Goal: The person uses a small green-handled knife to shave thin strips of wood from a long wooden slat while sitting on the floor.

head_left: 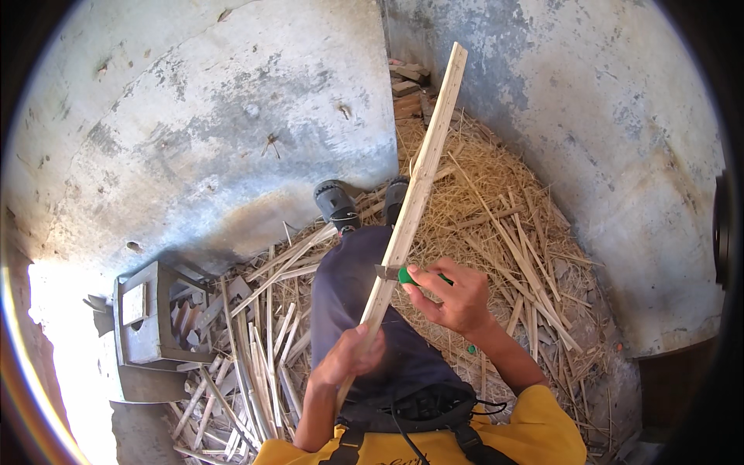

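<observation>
A long, pale wooden strip (pixel 422 182) slants across my lap, its far end raised beyond my shoes. My left hand (pixel 350 355) is closed around its near part. In my right hand (pixel 453 296) is a green-handled knife (pixel 404 276), pinched between thumb and fingers. The knife's short, dark blade lies across the strip, a little farther along it than my left hand. My right fingers cover part of the green handle. A thin curled sliver stands off the strip's side farther up.
Straw and shavings (pixel 484 178) cover the ground ahead and to the right. Loose wooden sticks (pixel 263 364) lie heaped on my left, beside a grey box-like frame (pixel 155 310). Worn plaster walls (pixel 232 116) meet in front of me, with bricks (pixel 407 77) in the corner.
</observation>
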`<state>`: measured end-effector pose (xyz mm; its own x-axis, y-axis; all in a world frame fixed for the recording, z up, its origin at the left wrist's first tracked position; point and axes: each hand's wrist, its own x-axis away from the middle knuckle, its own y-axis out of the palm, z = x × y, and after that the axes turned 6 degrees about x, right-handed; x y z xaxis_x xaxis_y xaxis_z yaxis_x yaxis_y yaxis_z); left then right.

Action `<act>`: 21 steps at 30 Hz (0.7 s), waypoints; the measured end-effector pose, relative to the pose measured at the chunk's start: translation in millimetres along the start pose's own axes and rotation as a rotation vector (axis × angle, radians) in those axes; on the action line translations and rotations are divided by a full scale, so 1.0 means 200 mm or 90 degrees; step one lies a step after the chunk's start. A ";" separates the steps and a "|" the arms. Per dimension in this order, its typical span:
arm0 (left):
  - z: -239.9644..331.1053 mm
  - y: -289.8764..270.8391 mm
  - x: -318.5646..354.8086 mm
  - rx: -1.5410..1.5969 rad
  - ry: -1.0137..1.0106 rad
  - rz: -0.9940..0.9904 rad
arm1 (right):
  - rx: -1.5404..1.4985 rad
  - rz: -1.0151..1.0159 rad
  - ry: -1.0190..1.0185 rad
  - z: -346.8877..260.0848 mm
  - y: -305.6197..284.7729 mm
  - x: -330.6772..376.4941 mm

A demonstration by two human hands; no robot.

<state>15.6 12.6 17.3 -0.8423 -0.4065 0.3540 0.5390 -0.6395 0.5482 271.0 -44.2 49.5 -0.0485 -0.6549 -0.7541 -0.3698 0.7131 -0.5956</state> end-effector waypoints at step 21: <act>-0.13 -0.13 0.11 -0.020 -0.073 -0.001 | -0.048 -0.028 -0.007 0.06 0.02 0.05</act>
<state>-16.6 3.4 -7.8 -0.8364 -0.3293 0.4383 0.5356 -0.6607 0.5258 280.5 -43.9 35.9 -0.0207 -0.6824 -0.7306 -0.4408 0.6622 -0.6060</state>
